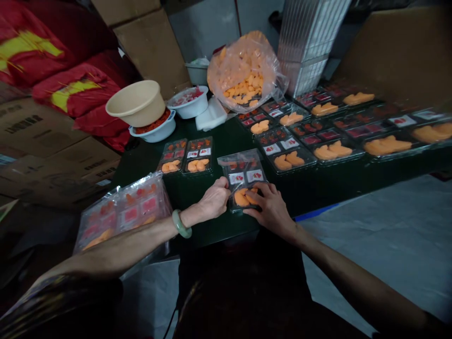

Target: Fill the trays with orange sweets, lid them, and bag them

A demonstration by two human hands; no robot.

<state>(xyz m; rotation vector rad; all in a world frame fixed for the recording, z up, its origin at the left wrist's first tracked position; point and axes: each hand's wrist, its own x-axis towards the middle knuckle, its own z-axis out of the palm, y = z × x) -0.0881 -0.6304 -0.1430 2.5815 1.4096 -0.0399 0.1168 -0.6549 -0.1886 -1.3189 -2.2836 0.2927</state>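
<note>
My left hand (pixel 213 200), with a pale green bangle (pixel 181 224) on its wrist, grips the left edge of a clear plastic compartment tray (pixel 242 176). The tray sits inside a clear plastic bag, with orange pieces, red pieces and small white labels showing through. My right hand (pixel 266 207) presses on the tray's near right corner, fingers against the orange pieces. Close to my left hand lies a similar unbagged tray pair (pixel 185 156). Under my left forearm is a bulging clear bag of filled trays (pixel 122 209).
Several filled trays (pixel 303 136) cover the dark green table (pixel 197 200) to the right. Behind stand a bag of orange pieces (pixel 243 70), a beige bowl (pixel 136 103), white bowls (pixel 187 103), and stacked foil trays (pixel 307 42). Cardboard boxes (pixel 45 136) and red sacks (pixel 76 89) line the left.
</note>
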